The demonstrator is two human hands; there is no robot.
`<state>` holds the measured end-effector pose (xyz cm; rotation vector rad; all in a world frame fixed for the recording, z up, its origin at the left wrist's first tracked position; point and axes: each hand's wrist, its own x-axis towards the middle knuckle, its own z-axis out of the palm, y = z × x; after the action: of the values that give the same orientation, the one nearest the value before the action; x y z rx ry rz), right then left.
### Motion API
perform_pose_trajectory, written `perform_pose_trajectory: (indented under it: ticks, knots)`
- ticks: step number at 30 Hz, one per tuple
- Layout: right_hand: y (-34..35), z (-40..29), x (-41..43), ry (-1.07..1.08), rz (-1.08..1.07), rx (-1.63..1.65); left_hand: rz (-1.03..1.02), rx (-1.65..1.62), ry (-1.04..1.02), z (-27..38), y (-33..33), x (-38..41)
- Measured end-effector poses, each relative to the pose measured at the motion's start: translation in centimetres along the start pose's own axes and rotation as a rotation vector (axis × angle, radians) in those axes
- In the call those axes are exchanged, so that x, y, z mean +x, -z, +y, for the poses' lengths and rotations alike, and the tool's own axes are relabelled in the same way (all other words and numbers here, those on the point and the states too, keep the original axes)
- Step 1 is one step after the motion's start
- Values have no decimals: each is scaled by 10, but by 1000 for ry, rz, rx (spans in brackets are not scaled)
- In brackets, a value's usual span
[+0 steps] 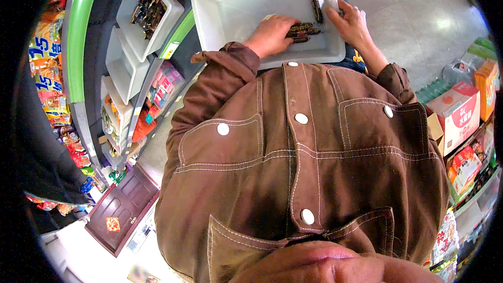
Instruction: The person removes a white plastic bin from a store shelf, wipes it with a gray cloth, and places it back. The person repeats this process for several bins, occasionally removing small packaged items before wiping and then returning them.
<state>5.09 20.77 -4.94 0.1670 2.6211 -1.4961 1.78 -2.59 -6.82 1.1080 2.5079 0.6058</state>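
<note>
A white plastic bin [245, 19] is in front of me at chest height. My left hand [273, 34] reaches inside it, fingers closed over the ends of several dark wrapped sticks [302, 31], perhaps snack sausages. Another wrapped stick [315, 2] with a pale label lies apart from these, along the bin's right side. My right hand [349, 19] grips the bin's right wall, with the thumb on the rim and the fingers mostly hidden outside.
Left of me, a shelf with a green edge [173, 43] holds a white bin of dark wrapped pieces [147, 11] and another white bin [122, 67]. Bagged snacks [49, 67] hang farther left. Cartons [456, 114] stand at right. Behind me is a dark red door [122, 204].
</note>
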Motion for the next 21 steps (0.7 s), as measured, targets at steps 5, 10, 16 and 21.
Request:
perform_pose_trajectory:
  ticks: [5, 10, 16, 21]
  knots:
    - [-6, 11, 2, 46, 32, 15, -124, -163, 172, 2, 4, 2]
    - [-3, 3, 0, 31, 20, 8, -198, -219, 215, 4, 5, 1]
    - [-9, 20, 5, 115, 53, 32, -76, -380, 339, -13, 8, 2]
    - [-16, 27, 8, 157, 105, 46, -137, -369, 275, -12, 34, -2]
